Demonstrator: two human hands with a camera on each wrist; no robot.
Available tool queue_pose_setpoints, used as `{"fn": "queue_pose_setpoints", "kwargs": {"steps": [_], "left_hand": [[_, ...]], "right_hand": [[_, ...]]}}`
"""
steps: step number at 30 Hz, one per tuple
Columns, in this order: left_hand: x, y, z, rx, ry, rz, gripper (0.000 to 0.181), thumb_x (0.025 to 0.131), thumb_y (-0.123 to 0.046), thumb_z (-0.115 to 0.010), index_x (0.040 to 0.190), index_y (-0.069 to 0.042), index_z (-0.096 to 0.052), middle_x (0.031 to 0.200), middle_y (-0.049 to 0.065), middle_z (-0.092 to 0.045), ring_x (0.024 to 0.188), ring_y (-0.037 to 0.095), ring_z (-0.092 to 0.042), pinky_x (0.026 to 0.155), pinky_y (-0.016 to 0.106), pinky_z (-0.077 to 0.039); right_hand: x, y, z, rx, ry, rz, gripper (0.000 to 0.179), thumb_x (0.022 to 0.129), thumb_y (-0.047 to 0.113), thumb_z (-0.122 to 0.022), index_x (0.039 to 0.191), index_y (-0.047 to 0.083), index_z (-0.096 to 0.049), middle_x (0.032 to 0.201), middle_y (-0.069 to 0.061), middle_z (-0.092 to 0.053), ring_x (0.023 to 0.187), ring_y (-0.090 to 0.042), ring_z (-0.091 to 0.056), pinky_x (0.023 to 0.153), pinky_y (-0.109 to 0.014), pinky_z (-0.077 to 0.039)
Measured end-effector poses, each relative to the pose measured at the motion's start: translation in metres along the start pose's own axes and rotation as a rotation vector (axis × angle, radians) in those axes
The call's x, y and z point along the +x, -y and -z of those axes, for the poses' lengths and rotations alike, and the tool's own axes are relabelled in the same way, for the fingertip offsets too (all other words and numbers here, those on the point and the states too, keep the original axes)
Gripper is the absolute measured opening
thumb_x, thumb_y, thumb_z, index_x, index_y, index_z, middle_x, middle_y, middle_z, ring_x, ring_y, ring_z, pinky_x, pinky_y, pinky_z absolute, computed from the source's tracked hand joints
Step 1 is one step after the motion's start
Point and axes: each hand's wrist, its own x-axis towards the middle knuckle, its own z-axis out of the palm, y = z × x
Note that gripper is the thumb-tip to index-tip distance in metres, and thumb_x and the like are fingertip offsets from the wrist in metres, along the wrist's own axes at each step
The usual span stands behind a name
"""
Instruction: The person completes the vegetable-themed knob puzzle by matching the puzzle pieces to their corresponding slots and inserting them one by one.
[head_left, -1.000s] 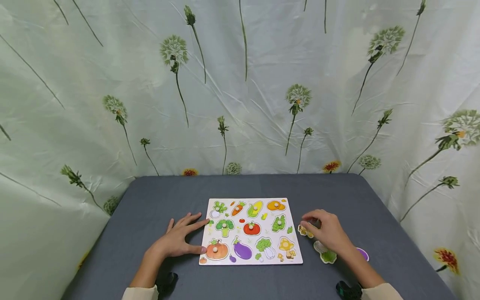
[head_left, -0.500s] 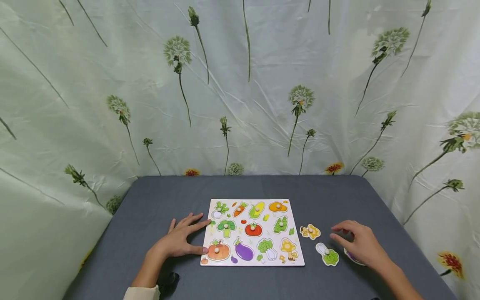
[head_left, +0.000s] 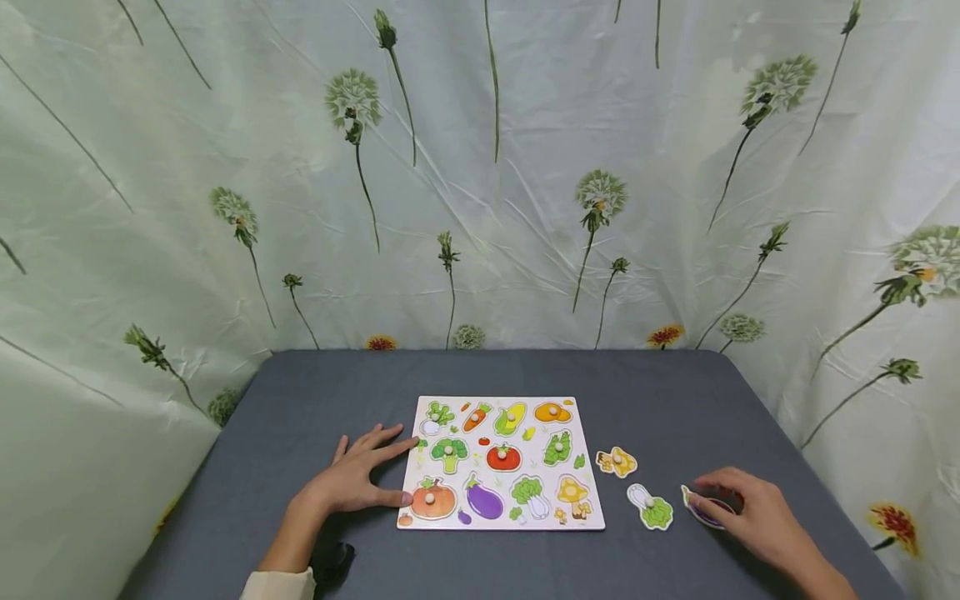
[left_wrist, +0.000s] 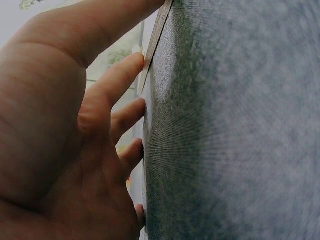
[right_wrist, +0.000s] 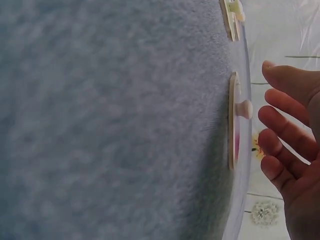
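In the head view my left hand (head_left: 348,482) lies with spread fingers at the left edge of a white wooden vegetable puzzle board (head_left: 528,458). Its index fingertip and thumb touch that edge. My right hand (head_left: 757,517) hovers over an eggplant puzzle piece (head_left: 703,518) lying on the table and partly covers it. Seen from the right wrist, the thumb and bent fingers stand a little above the round knob (right_wrist: 244,109) of this piece, with a gap between. Nothing is held in either hand.
Between the board and my right hand lie a bok choy piece (head_left: 652,507) and a mushroom piece (head_left: 617,462). Several knobbed pieces, such as a tomato (head_left: 503,457), sit in the board. A dandelion-print curtain (head_left: 480,208) hangs behind the grey table (head_left: 480,375).
My right hand has moved right and toward me, from beside the mushroom piece, past the bok choy piece, to over the eggplant piece. The left hand stays at the board's edge.
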Motion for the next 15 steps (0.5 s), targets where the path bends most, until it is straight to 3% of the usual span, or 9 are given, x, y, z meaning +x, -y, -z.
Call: {"fn": "queue_pose_setpoints", "kwargs": {"steps": [8,13,15], "left_hand": [[-0.001,0.001,0.000,0.005,-0.004,-0.012,0.096,0.073,-0.067,-0.083,0.156,-0.035,-0.046,0.170,0.006,-0.029,0.159,0.045,-0.011,0.116,0.079,0.006],[-0.001,0.000,0.000,-0.001,-0.005,-0.015,0.096,0.074,-0.066,-0.083,0.156,-0.034,-0.046,0.170,0.006,-0.029,0.159,0.045,-0.011,0.116,0.079,0.006],[-0.001,0.000,0.000,-0.002,-0.005,-0.016,0.095,0.074,-0.066,-0.083,0.156,-0.034,-0.046,0.170,0.006,-0.028,0.159,0.045,-0.011,0.116,0.079,0.006]], "right_hand": [[-0.009,-0.004,-0.006,-0.003,-0.005,0.056,0.026,0.069,0.019,-0.095,0.087,0.028,-0.078,0.086,0.016,-0.070,0.073,0.005,-0.054,0.062,-0.012,-0.036],[-0.013,-0.005,-0.008,0.058,-0.030,0.096,0.028,0.068,0.008,-0.093,0.085,0.025,-0.078,0.081,0.017,-0.065,0.067,0.006,-0.049,0.057,-0.013,-0.034],[-0.014,-0.005,-0.007,0.070,-0.035,0.077,0.028,0.068,0.006,-0.093,0.085,0.023,-0.078,0.079,0.018,-0.063,0.065,0.007,-0.049,0.055,-0.013,-0.034]]}}
